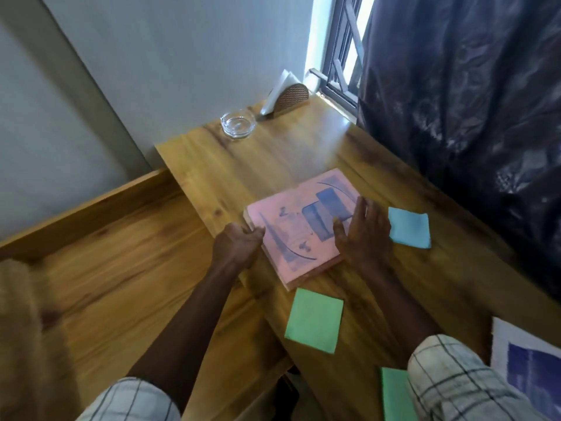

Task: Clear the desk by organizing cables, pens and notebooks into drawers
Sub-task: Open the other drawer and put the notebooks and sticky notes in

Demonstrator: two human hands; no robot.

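Pink soft-cover notebook with blue print (291, 235) is lying flat on the wooden desk (273, 165), the left hand (239, 244) gripping its left edge and the right hand (364, 235) pressing straight-fingered on its cover; probably light and floppy, best lifted by opposite edges

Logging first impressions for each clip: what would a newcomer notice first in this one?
The pink notebooks in the middle of the wooden desk draw the eye, with the left hand gripping their left edge and the right hand lying flat on their right side. Bright pads follow: a blue pad just right of that hand and a green pad nearer the person.
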